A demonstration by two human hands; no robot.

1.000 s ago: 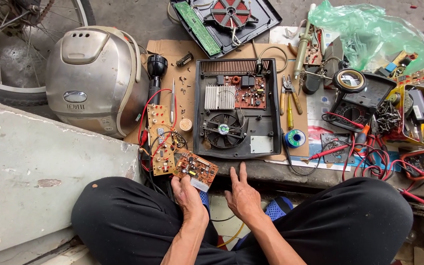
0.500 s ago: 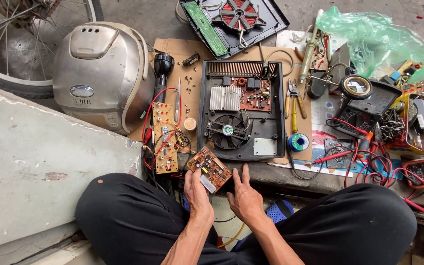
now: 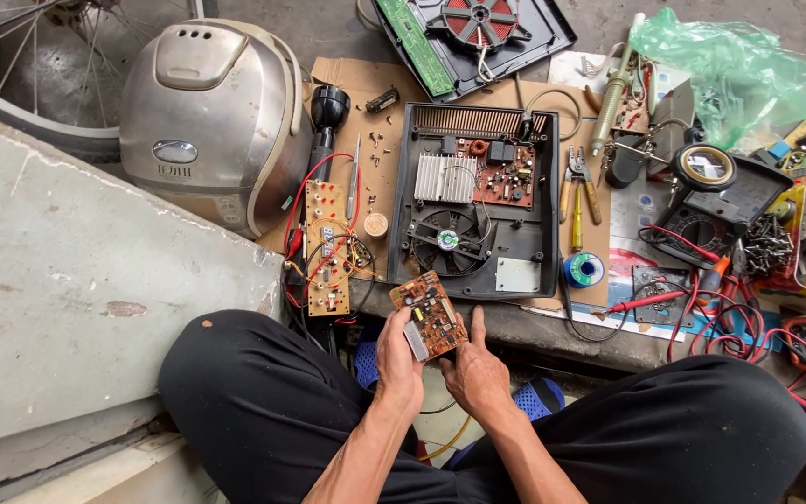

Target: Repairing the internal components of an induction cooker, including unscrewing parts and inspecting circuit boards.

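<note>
Concrete ground outdoors serves as a cluttered repair spot, seen from above by a person sitting with knees apart in black trousers. Both hands meet between the knees, holding a small brown circuit board [image 3: 429,315]. The left hand [image 3: 399,359] has its fingers wrapped around the board's left edge, thumb on top. The right hand [image 3: 478,371] supports the board from the right and below, thumb stretched up along its edge, fingers partly curled beneath it. The board is tilted, component side up, just in front of a low concrete ledge.

Beyond the ledge lies a sheet of cardboard [image 3: 352,84]. On it sits an opened black cooker base [image 3: 478,201], showing a silver heatsink, a round fan and a red-brown board. To its left lies a long orange panel board [image 3: 326,247] with red wires, touching the cardboard's edge. Farther left stands a silver rice cooker [image 3: 212,117], with a bicycle wheel [image 3: 20,65] behind it. Right of the base lie pliers [image 3: 578,177] and a blue solder spool [image 3: 583,271]. Farther right are a black multimeter [image 3: 715,210] with red leads, and a green plastic bag [image 3: 739,65]. A concrete slab [image 3: 76,271] fills the left side.
</note>
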